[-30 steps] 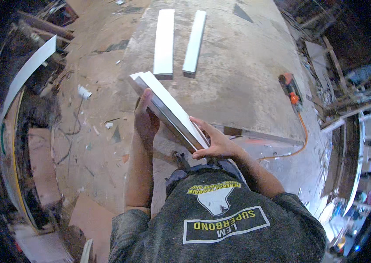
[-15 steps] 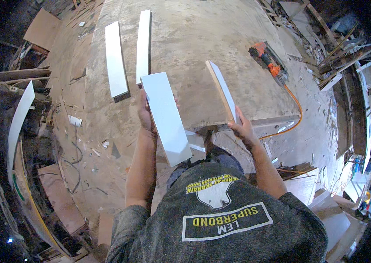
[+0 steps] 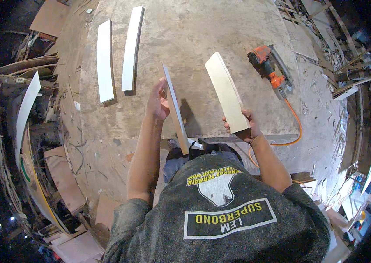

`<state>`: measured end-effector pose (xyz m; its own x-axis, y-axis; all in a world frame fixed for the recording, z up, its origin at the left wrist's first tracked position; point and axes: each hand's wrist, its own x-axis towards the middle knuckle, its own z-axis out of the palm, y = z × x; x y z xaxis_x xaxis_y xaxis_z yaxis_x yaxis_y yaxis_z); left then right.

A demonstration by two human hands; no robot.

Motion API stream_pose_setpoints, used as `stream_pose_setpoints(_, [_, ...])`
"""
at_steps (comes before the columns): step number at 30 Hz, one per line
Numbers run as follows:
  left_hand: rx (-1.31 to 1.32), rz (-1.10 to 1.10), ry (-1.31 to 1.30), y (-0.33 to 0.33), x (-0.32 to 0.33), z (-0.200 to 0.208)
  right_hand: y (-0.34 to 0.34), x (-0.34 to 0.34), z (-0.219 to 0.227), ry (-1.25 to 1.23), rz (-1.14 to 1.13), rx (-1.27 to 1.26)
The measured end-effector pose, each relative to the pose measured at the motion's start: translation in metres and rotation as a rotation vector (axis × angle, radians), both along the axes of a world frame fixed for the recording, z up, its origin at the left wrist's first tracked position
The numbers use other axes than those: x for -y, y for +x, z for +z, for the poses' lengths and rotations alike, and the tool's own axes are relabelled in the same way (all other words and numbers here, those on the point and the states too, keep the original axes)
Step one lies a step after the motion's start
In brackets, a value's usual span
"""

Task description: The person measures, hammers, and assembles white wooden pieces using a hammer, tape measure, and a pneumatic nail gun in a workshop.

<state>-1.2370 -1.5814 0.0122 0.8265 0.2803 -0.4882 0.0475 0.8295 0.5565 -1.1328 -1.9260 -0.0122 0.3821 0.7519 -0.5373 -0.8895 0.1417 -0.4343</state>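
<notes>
My left hand point(image 3: 158, 103) is closed on a white-faced board point(image 3: 174, 107), tipped on edge so that its narrow wood-coloured side and a sliver of white show. Some of those fingers are hidden behind it. In my right hand point(image 3: 246, 127) is a pale wooden board point(image 3: 227, 94), gripped by its near end, its broad cream-coloured face turned up. Both boards are held above the near part of the worktable point(image 3: 185, 39). Farther off on the left lie two white strips, a left strip point(image 3: 105, 61) and a right strip point(image 3: 132, 48), side by side and slightly apart.
An orange and black nail gun point(image 3: 268, 65) lies on the table at the right. Its orange hose point(image 3: 296, 111) runs over the table's near right edge. Stacked panels and offcuts point(image 3: 32, 127) crowd the left side, and wood scraps point(image 3: 325, 48) lie at the right.
The left board has turned from showing its broad white face to standing on edge. The right board has rolled from its edge to its broad cream face. The view has shifted slightly.
</notes>
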Motion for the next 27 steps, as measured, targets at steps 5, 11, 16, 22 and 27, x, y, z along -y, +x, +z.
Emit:
stream_pose_setpoints(5, [-0.182, 0.13, 0.07, 0.024, -0.003, -0.019, 0.014, -0.014, -0.001, -0.01, 0.025, 0.14])
stream_pose_setpoints(11, [-0.253, 0.065, 0.183, 0.048, -0.014, -0.02, 0.019, -0.048, -0.006, -0.796, -0.014, 0.903])
stream_pose_setpoints(16, [-0.255, 0.01, 0.093, 0.054, -0.04, -0.025, -0.021, -0.073, 0.004, -1.467, 0.13, 1.664])
stream_pose_setpoints(22, [0.073, -0.079, -0.342, 0.061, -0.03, 0.014, -0.068, -0.113, 0.019, -0.832, 0.177, 1.044])
stream_pose_setpoints(27, [0.208, -0.1, -0.213, 0.055, -0.037, 0.008, -0.078, -0.13, 0.036, -0.314, 0.024, 0.518])
